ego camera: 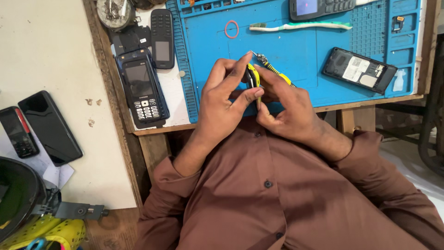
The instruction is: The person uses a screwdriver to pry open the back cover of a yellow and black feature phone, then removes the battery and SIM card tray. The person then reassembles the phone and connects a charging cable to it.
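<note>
My left hand [224,99] pinches a small yellow-and-black phone part [252,76] between thumb and fingers, held on edge above the near rim of the blue work mat [296,51]. My right hand [286,109] grips a yellow-and-black screwdriver [276,71], whose metal tip points up and left beside the part. Both hands touch each other just in front of my brown shirt.
An opened phone back [360,69] lies on the mat at right. A toothbrush [300,26], a red rubber band [231,28] and a keypad phone [319,8] lie farther back. Two dark keypad phones [143,88] rest left of the mat. A smartphone [50,127] sits on the white surface at left.
</note>
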